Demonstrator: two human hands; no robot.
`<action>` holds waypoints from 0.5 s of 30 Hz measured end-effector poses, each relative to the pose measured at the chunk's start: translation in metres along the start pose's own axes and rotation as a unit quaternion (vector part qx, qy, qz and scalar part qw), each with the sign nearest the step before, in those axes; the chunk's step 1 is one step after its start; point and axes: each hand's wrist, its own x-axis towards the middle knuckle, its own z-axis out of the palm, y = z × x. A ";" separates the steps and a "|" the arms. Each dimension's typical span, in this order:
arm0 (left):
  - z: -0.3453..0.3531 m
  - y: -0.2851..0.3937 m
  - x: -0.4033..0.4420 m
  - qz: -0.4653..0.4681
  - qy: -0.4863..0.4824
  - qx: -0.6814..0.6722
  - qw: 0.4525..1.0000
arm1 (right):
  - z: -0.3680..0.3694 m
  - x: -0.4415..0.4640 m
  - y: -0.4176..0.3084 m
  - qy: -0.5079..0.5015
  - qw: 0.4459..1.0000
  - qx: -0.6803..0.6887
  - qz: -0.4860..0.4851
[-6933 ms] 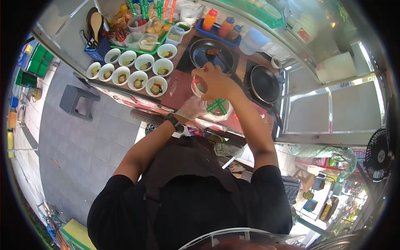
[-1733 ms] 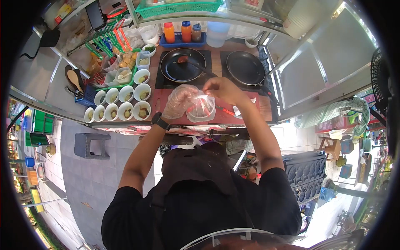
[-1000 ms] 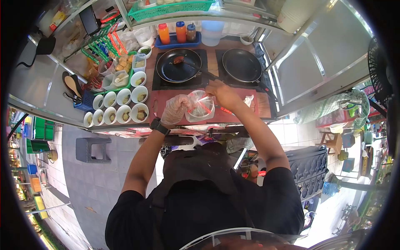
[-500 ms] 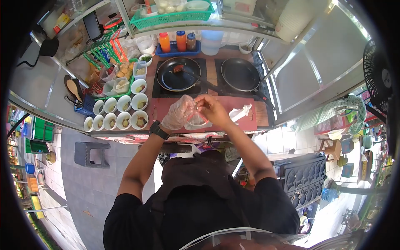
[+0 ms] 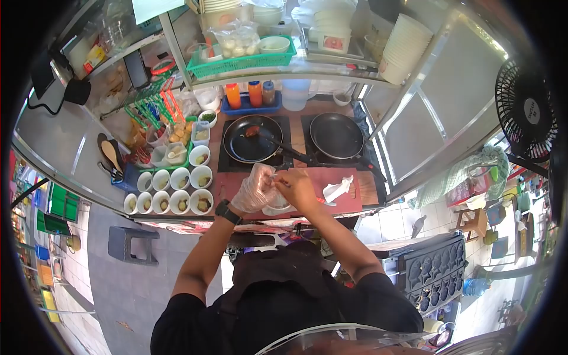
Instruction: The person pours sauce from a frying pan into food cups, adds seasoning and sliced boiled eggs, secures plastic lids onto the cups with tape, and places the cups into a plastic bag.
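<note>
My left hand (image 5: 254, 190), in a clear plastic glove, is closed with its fingertips drawn in. Bare and pinched, my right hand (image 5: 297, 188) meets it from the right. Between and below them hangs a clear plastic bag (image 5: 277, 208) with something pale and rounded in it, and both hands grip its top. The exact fold between the fingertips is too small to make out. Beneath the hands lies a reddish-brown board (image 5: 234, 180). A crumpled white paper (image 5: 338, 189) rests on it, right of my right hand.
Behind the board stand a frying pan (image 5: 236, 145) with a ladle (image 5: 252, 131) in it and a second pan (image 5: 336, 136). Several white bowls (image 5: 182, 202) with food line the left. Sauce bottles (image 5: 233, 96) stand in a blue tray (image 5: 251, 110), below a shelf with a green basket (image 5: 242, 61).
The view has tilted upward, so the counter sits lower in the picture. Both hands stay together at the bag, with the right fingers bent in a little more.
</note>
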 end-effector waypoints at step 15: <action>0.021 0.024 -0.022 0.048 0.144 0.130 0.980 | -0.002 0.002 0.009 -0.102 0.988 -0.072 0.090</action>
